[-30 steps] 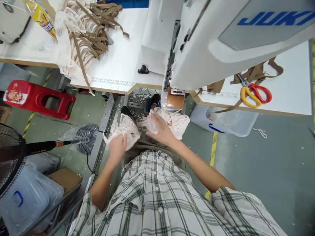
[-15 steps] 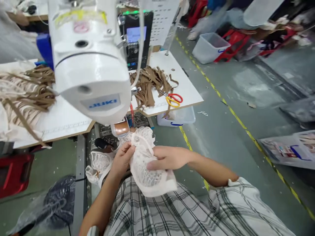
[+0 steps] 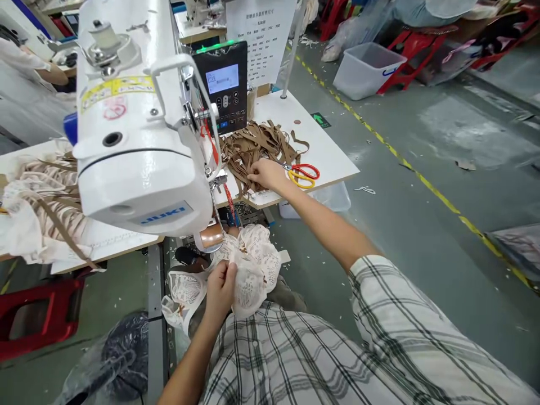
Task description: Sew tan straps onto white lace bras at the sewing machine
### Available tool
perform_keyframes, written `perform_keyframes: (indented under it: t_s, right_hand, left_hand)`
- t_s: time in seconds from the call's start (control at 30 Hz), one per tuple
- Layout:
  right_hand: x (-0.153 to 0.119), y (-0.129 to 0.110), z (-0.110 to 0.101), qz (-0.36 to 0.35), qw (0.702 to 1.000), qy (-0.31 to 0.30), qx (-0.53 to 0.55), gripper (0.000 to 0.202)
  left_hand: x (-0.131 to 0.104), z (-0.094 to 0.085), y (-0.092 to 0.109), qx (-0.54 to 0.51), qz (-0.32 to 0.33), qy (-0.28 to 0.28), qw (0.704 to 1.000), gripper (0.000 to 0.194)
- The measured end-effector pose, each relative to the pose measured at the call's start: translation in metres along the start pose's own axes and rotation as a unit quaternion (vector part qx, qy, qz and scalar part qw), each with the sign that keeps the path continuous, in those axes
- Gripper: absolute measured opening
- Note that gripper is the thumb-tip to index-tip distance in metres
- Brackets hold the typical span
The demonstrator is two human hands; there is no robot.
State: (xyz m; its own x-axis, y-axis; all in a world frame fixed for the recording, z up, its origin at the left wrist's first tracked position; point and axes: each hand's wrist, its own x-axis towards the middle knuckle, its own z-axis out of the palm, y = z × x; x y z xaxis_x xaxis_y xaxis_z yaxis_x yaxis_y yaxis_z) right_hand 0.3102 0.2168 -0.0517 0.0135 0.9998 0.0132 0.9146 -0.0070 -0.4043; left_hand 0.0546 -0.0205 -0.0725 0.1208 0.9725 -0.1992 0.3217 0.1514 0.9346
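Observation:
Cream lace bras (image 3: pixel 248 284) hang over my lap below the sewing machine (image 3: pixel 139 180). My left hand (image 3: pixel 221 284) pinches the edge of one lace cup between thumb and fingers. On the white table, my right hand (image 3: pixel 265 174) reaches to the front of a heap of brown straps (image 3: pixel 255 143), its fingertips closed together at the strap ends; what they pinch is too small to tell. Scissors (image 3: pixel 306 174) with one red and one yellow handle lie just right of that hand.
A control panel (image 3: pixel 225 81) stands behind the straps. More lace pieces and brown straps (image 3: pixel 50 197) lie on the left table. A red stool (image 3: pixel 42 315) is at lower left, a clear bin (image 3: pixel 367 70) at upper right.
My right hand has left the lace cup and moved up and forward to the brown straps. My left hand still holds the lace. The view has shifted, showing more of the machine.

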Motion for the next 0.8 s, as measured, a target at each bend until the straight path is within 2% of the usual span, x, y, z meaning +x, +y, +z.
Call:
perform_keyframes:
  t_s: [0.1,0.17,0.2,0.23,0.27,0.3,0.33,0.37,0.4,0.43,0.47,0.5,0.53,0.57,0.63,0.67,0.7,0.8]
  right_hand:
    - [-0.023,0.002,-0.013,-0.016,0.995,0.070,0.063,0.019]
    - [-0.054,0.000,-0.024,-0.020,0.982,0.095,0.163,0.019]
    - [-0.074,-0.003,-0.027,-0.023,0.970,0.067,0.231,0.024]
    - [-0.097,-0.008,-0.030,-0.026,0.952,0.004,0.306,0.032]
    - [-0.120,-0.014,-0.031,-0.031,0.919,-0.095,0.382,0.035]
    - [-0.144,-0.020,-0.030,-0.037,0.864,-0.225,0.449,0.034]
    - [-0.168,-0.028,-0.027,-0.032,0.793,-0.348,0.499,0.032]
    - [-0.189,-0.036,-0.023,-0.008,0.708,-0.445,0.548,0.032]
    - [-0.207,-0.044,-0.018,0.026,0.617,-0.508,0.601,0.033]
    - [-0.222,-0.052,-0.013,0.062,0.534,-0.545,0.643,0.034]
    - [-0.233,-0.059,-0.007,0.094,0.464,-0.558,0.682,0.034]
    - [-0.240,-0.065,-0.003,0.118,0.414,-0.555,0.712,0.036]
    - [-0.244,-0.070,0.001,0.136,0.386,-0.546,0.731,0.038]
    - [-0.245,-0.074,0.003,0.152,0.377,-0.527,0.747,0.040]
    - [-0.241,-0.075,0.005,0.184,0.403,-0.470,0.763,0.042]
    - [-0.236,-0.074,0.003,0.199,0.429,-0.433,0.767,0.040]
    - [-0.231,-0.070,0.001,0.208,0.462,-0.389,0.769,0.037]
    - [-0.207,-0.051,-0.007,0.198,0.563,-0.231,0.768,0.029]
  left_hand:
    - [-0.005,-0.008,-0.003,0.020,0.004,0.029,0.999,0.027]
    - [-0.007,-0.014,-0.004,0.048,0.027,0.055,0.997,0.028]
    - [-0.008,-0.018,-0.003,0.067,0.049,0.069,0.994,0.033]
    - [-0.009,-0.022,-0.002,0.089,0.076,0.079,0.990,0.033]
    - [-0.011,-0.026,-0.001,0.108,0.103,0.088,0.985,0.029]
    - [-0.012,-0.031,0.002,0.122,0.128,0.096,0.980,0.026]
    - [-0.013,-0.036,0.005,0.127,0.149,0.100,0.976,0.026]
    - [-0.014,-0.040,0.009,0.124,0.168,0.090,0.974,0.028]
    - [-0.016,-0.043,0.014,0.110,0.186,0.064,0.974,0.032]
    - [-0.017,-0.044,0.018,0.090,0.202,0.019,0.975,0.040]
    - [-0.018,-0.044,0.023,0.067,0.217,-0.045,0.973,0.052]
    - [-0.019,-0.041,0.027,0.051,0.226,-0.114,0.966,0.063]
    - [-0.020,-0.037,0.030,0.046,0.225,-0.172,0.958,0.068]
    - [-0.020,-0.032,0.032,0.055,0.214,-0.206,0.953,0.063]
    - [-0.021,-0.021,0.034,0.097,0.174,-0.213,0.957,0.035]
    - [-0.021,-0.017,0.034,0.114,0.152,-0.206,0.960,0.029]
    - [-0.021,-0.014,0.033,0.123,0.133,-0.208,0.961,0.030]
    - [-0.019,-0.017,0.032,0.091,0.095,-0.269,0.954,0.036]
